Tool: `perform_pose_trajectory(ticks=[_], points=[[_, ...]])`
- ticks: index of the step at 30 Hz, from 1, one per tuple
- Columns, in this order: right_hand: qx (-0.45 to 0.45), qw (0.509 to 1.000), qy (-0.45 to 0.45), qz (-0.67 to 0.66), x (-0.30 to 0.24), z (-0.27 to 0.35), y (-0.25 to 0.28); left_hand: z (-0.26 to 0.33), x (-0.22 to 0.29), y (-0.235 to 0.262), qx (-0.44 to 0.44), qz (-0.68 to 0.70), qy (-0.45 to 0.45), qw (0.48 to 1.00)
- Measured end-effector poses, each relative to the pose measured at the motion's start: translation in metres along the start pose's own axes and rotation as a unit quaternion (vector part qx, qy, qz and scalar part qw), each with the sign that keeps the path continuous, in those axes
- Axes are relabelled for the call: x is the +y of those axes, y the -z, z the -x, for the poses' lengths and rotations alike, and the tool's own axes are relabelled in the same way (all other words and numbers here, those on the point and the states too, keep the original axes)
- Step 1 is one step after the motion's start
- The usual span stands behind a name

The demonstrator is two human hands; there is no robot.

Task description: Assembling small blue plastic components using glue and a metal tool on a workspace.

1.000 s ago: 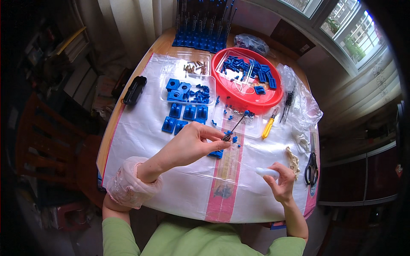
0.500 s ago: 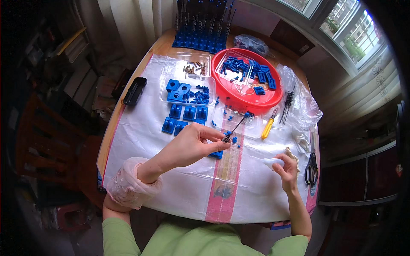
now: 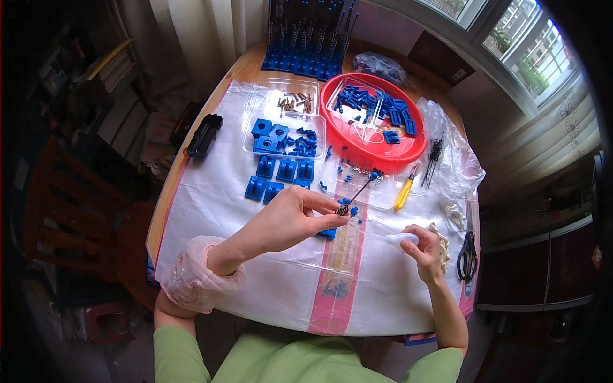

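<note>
Over the middle of the table, my left hand (image 3: 290, 214) pinches a thin dark rod (image 3: 361, 190) with a black coil spring (image 3: 343, 209) at the fingertips. The rod slants up to the right, with a small blue piece (image 3: 374, 174) at its far end. To the right, my right hand (image 3: 426, 252) is closed around a small white squeeze bottle (image 3: 403, 238), its narrow tip pointing left toward the rod. A crumpled beige cloth (image 3: 441, 239) lies beside that hand. Blue plastic blocks (image 3: 287, 170) stand in rows beyond my left hand, which partly hides some of them.
A red basin (image 3: 329, 134) holds many blue parts. Clear trays (image 3: 246, 147) contain blue pieces and brass-coloured pins. A yellow-handled screwdriver (image 3: 403, 195), black scissors (image 3: 467, 255), loose springs (image 3: 435, 156) and a black case (image 3: 204, 135) lie around. A blue rack (image 3: 300, 62) stands at the back.
My right hand has moved slightly left and up with the white bottle, bringing its tip nearer the rod. The left hand keeps its pinch. The whole view has shifted a little.
</note>
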State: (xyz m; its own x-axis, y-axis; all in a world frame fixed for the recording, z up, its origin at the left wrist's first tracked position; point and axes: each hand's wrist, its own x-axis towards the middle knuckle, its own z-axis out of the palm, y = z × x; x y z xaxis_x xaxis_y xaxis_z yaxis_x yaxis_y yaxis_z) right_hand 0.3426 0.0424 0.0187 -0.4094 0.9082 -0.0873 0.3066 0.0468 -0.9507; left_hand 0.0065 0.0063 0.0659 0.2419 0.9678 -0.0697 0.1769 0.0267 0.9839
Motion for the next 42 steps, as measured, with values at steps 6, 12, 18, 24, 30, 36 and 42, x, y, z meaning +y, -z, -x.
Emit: perform_pose_trajectory(ticks=[6,12,18,24,30,36,42], points=[[-0.009,1.0,0.012,0.001,-0.002,-0.002,-0.001,0.0,0.001,0.0,-0.001,-0.002,0.004,1.0],[-0.008,1.0,0.013,-0.005,0.002,-0.003,0.003,-0.001,0.0,0.0,-0.001,0.002,-0.003,1.0],[-0.015,1.0,0.013,0.021,0.0,-0.007,0.006,-0.001,0.0,0.0,0.0,0.003,-0.001,1.0],[-0.012,1.0,0.007,0.025,-0.002,-0.008,0.005,0.0,0.001,0.0,-0.002,0.011,0.007,1.0],[-0.009,0.999,0.019,0.026,-0.004,-0.007,0.008,0.0,0.0,0.0,-0.001,0.012,0.005,1.0],[0.002,1.0,0.023,0.012,0.002,-0.001,0.011,-0.002,-0.005,-0.001,-0.002,0.027,0.003,1.0],[0.008,0.999,0.028,0.013,0.0,0.005,0.006,0.0,0.002,0.0,-0.007,0.016,0.015,1.0]])
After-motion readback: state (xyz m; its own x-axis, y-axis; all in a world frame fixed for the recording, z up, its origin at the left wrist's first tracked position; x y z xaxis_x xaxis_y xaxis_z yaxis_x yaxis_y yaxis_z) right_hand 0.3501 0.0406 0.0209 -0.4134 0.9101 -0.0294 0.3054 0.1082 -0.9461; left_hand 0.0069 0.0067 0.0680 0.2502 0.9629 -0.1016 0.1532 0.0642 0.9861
